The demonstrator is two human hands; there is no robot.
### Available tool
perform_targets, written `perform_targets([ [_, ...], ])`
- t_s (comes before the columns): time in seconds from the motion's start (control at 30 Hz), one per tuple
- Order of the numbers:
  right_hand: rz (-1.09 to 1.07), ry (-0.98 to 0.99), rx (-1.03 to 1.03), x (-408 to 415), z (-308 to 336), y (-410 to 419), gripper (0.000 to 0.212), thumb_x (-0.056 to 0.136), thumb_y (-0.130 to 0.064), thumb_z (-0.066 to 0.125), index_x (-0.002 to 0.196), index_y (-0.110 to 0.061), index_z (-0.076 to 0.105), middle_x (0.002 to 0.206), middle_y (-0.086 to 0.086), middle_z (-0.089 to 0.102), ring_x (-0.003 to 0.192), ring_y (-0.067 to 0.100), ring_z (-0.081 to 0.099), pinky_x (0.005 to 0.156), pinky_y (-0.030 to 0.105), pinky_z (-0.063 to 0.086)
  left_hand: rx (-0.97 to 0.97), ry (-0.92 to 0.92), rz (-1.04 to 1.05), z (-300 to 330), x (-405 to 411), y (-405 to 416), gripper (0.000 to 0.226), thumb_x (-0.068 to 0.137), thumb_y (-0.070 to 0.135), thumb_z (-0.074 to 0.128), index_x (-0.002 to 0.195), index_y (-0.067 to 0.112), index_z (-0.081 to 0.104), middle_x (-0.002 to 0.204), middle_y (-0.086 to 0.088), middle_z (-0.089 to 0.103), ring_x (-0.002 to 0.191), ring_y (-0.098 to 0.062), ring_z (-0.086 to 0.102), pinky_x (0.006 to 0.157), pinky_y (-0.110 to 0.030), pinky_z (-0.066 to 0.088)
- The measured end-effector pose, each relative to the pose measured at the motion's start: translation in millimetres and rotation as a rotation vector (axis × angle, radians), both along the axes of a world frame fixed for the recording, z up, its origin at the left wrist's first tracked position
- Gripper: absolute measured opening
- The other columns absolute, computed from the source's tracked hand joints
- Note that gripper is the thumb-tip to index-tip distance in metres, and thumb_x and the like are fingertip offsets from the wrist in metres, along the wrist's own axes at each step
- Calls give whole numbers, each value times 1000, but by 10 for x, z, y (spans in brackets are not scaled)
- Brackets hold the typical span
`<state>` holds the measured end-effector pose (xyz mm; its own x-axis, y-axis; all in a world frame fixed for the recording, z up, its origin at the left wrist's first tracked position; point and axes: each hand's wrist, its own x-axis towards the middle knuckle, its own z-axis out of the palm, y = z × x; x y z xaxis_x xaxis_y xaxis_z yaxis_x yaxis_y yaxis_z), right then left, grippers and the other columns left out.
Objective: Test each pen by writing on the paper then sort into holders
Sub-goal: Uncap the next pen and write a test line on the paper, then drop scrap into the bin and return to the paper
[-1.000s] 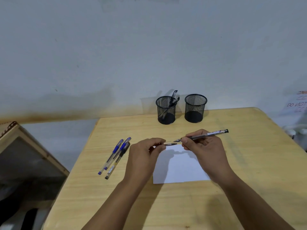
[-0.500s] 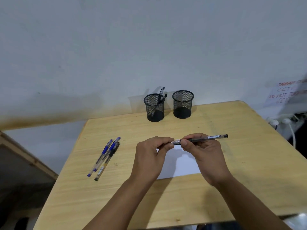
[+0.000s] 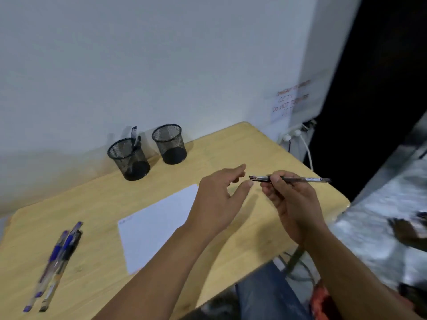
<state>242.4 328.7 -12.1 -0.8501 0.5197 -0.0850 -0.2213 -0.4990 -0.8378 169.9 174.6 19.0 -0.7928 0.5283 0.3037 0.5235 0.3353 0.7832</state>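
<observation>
Black pen pinched in my right hand, left hand spread beside it.

My right hand (image 3: 292,199) pinches a black pen (image 3: 288,179) level above the table (image 3: 242,146); its capped end points at my left hand (image 3: 219,199), whose fingers are spread and hold nothing, just short of the cap. White paper (image 3: 157,227) lies flat under my left wrist. Three pens (image 3: 57,257) lie together near the table's left edge. Two mesh holders stand at the back: the left holder (image 3: 128,159) has pens, the right holder (image 3: 169,144) shows none.
</observation>
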Motion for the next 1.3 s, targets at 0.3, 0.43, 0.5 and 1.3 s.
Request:
perform_targets([
  [0.3, -424, -153, -135, 1258, -573, 1035, 12, 93, 0, 59, 86, -5, 67, 82, 12, 75, 83, 23, 75, 75, 27, 60, -418, 264, -456, -456, 387, 1263, 48, 93, 31, 64, 137, 16, 57, 142, 1, 55, 135, -16, 43, 104, 2, 6],
  [0.43, -566, -353, -112, 1760, -1079, 1201, 5, 90, 4, 63, 89, 0, 64, 76, 11, 73, 72, 19, 73, 74, 26, 60, -532, 347, -620, -723, 454, 1621, 51, 99, 26, 55, 146, 8, 43, 155, -7, 38, 149, -24, 22, 116, -23, 10],
  [0.5, -591, -470, -85, 1960, -1441, 1249, 2, 91, 2, 64, 92, 2, 65, 75, 9, 73, 67, 16, 71, 63, 22, 59, -572, 415, -642, -832, 472, 1704, 52, 100, 29, 45, 146, 4, 42, 156, -12, 37, 147, -32, 25, 118, -35, 17],
  [1.3, -412, -1192, 67, 2451, -2844, 1255, 40, 81, -35, 79, 111, -10, 70, 87, 6, 77, 77, 19, 75, 85, 42, 60, -700, 443, -637, -937, 453, 1752, 63, 98, 36, 39, 155, 14, 24, 164, -1, 17, 152, -26, 8, 121, -40, 9],
])
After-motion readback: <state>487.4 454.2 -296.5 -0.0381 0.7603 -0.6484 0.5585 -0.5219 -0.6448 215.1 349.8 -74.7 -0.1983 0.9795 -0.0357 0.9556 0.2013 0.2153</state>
